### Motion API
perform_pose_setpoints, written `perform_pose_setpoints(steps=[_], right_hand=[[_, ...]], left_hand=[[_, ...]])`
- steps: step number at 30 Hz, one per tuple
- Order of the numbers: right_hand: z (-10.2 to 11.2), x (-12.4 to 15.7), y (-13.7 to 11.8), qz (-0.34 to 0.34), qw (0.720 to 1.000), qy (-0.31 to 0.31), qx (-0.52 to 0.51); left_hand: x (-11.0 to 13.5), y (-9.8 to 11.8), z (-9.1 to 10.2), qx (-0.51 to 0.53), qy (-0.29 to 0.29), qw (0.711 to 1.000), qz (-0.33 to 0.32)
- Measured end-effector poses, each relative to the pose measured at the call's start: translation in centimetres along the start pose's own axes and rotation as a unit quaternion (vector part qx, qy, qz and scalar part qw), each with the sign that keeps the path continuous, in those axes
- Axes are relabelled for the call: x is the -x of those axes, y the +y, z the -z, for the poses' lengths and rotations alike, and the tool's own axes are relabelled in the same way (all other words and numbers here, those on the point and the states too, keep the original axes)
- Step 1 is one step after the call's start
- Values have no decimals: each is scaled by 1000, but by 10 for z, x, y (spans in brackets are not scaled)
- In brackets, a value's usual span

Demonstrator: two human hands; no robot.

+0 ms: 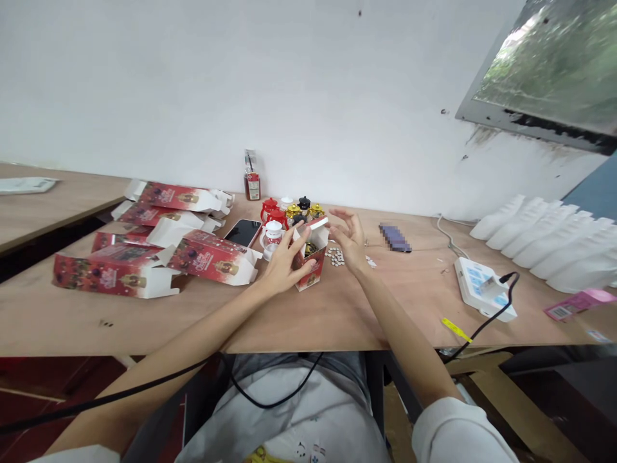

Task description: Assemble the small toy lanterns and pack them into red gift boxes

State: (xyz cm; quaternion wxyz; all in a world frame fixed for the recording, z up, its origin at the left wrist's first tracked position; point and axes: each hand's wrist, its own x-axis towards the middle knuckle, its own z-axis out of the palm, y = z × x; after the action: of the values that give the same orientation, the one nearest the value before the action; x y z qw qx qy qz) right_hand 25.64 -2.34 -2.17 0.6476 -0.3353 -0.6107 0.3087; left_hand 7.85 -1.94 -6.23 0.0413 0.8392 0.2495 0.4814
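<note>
A small red printed cardboard box (310,275) stands on the table, its top flap (317,223) raised. Something gold and dark, apparently a small lantern (311,249), shows inside. My left hand (284,262) grips the box from the left, thumb across its front. My right hand (351,241) is at the right of the flap with fingers spread and nothing in them; whether a fingertip touches the flap cannot be made out. Just behind the box are a white mini lantern (272,235), red ones (270,207), gold ones (292,211) and a black one (304,203).
Several flattened red boxes (212,257) lie at left. A phone (243,233) is beside the lanterns, a bottle (252,185) by the wall. Small round discs (336,256) lie near my right hand. Farther right are a pixelated phone-like object (395,237), a power strip (482,289) and white stacked pieces (544,238).
</note>
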Motion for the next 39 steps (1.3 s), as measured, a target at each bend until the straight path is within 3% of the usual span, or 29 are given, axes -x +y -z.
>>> perform_pose_setpoints(steps=[6,12,18,22,26,29,33,39], right_hand=[[1,-3,6,-86,995,-38,-46],[-3,6,15,-129,988,-53,-67],[-14,13,14,-162,978,-45,-124],[-16,14,11,-185,973,-51,-127],[-14,16,8,-148,980,-31,-129],[-12,19,6,-89,982,-63,-154],[-10,24,4,-59,973,-117,-191],[-10,25,4,-53,974,-106,-192]], left_hand=[[-1,3,6,2,16,1000,23],[0,5,7,19,15,998,-50],[-3,8,8,37,0,998,47],[-6,9,10,48,-42,997,49],[-7,9,7,62,-50,996,44],[-5,8,5,65,-41,996,37],[-2,6,2,94,9,996,12],[3,2,-7,174,70,982,13]])
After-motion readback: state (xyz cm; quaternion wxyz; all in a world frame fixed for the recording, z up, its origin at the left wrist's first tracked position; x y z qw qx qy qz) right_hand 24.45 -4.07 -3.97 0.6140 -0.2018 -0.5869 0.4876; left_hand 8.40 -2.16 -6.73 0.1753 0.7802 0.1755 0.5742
